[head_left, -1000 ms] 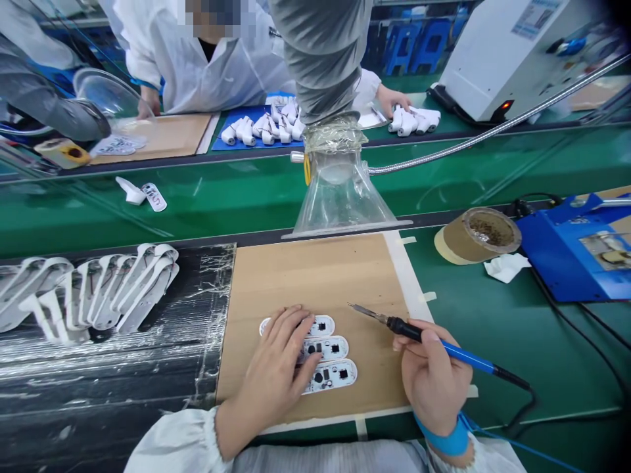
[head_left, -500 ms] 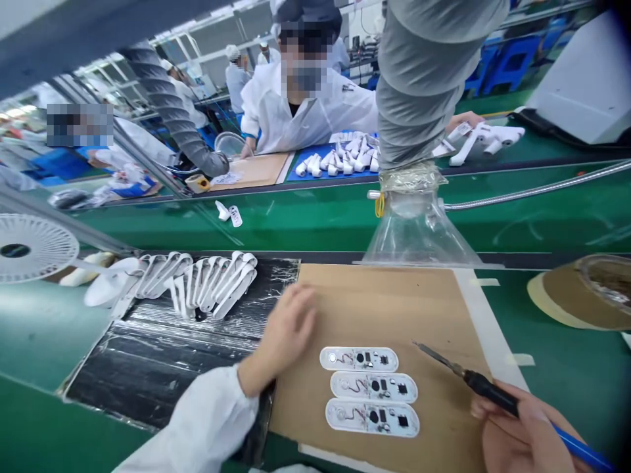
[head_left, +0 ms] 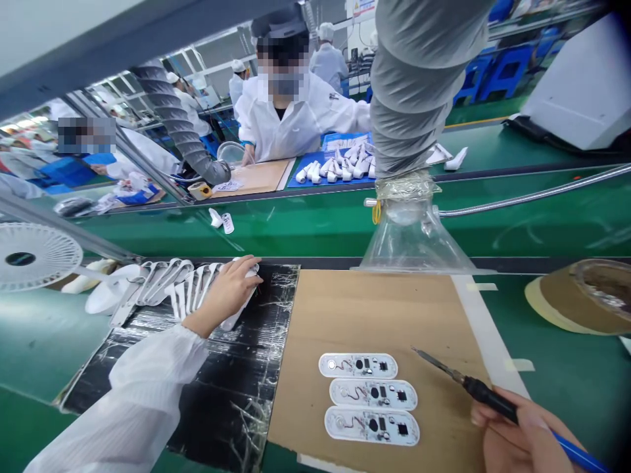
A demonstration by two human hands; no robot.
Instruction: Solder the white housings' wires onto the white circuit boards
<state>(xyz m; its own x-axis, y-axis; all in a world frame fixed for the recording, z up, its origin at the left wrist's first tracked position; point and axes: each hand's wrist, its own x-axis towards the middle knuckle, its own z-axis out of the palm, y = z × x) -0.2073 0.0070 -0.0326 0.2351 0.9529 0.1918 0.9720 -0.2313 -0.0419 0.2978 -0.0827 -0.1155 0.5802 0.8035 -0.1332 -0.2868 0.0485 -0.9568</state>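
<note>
At left, my left hand [head_left: 224, 295] is resting, fingers half-curled, on white casings [head_left: 193, 290], hold unclear; near right, my right hand [head_left: 522, 430] is gripping a soldering iron [head_left: 490, 397] beside three circuit boards [head_left: 373, 394].

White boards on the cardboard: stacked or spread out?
Spread out: the white boards lie side by side on the cardboard, each face showing.

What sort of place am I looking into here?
Most likely an electronics assembly workshop: the right hand holds what looks like a soldering iron, three white circuit boards lie on cardboard, and a grey flexible duct ends in a clear hood.
</note>
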